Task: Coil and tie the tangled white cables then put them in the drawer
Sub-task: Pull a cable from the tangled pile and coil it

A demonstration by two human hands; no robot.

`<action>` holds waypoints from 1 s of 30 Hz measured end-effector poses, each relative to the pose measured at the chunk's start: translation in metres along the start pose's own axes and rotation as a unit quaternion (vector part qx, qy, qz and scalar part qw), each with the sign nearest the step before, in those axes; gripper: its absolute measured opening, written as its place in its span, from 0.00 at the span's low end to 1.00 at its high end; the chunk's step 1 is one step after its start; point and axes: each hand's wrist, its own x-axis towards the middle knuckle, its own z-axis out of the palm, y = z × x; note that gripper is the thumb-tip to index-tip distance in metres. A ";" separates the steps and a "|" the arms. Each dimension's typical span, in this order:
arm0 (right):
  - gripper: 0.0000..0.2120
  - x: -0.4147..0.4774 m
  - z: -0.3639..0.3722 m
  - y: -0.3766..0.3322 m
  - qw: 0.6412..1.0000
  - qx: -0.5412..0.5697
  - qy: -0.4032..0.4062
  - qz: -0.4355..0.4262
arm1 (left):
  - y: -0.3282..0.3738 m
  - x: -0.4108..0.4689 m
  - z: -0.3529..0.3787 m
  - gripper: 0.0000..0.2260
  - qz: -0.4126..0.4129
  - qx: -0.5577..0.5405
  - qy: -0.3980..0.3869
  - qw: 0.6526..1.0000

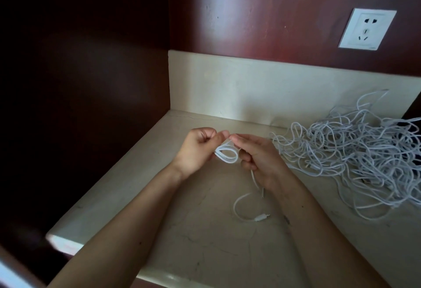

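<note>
A small coil of white cable (226,154) hangs between my two hands above the cream countertop (205,242). My left hand (198,148) pinches the coil's upper left side with curled fingers. My right hand (257,155) grips its right side, fingers curled round the cable. The cable's loose tail drops below my right hand and loops on the counter, ending in a plug (262,217). A big tangled heap of white cables (355,151) lies on the counter to the right. No drawer can be made out.
A dark red-brown cabinet wall (86,94) closes off the left side. A cream backsplash (262,89) runs along the back, with a white wall socket (367,29) above it. The counter's front edge (68,242) lies at lower left.
</note>
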 end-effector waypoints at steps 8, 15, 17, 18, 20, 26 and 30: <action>0.07 -0.002 0.013 0.008 0.999 0.030 -0.003 0.033 | 0.007 -0.001 -0.001 0.21 -0.007 -0.060 0.041 0.997; 0.07 -0.004 0.017 0.007 1.000 0.028 0.010 -0.001 | 0.011 -0.002 0.000 0.22 -0.022 -0.054 0.000 0.998; 0.08 -0.004 0.018 0.008 0.999 0.030 0.014 0.012 | 0.011 -0.003 0.001 0.21 -0.018 -0.051 0.001 0.999; 0.08 -0.005 0.019 0.009 0.999 0.028 0.015 0.019 | 0.011 -0.003 0.001 0.21 -0.014 -0.053 0.007 0.998; 0.07 -0.006 0.020 0.009 0.999 0.019 0.012 0.028 | 0.010 -0.002 0.001 0.21 -0.008 -0.064 0.028 0.998; 0.09 -0.016 0.026 0.017 0.994 -0.097 -0.049 -0.017 | 0.003 0.002 -0.006 0.21 0.010 -0.048 0.111 0.993; 0.14 -0.018 0.026 0.017 0.941 -0.302 -0.124 -0.093 | -0.008 0.004 -0.015 0.20 0.025 0.084 0.153 0.984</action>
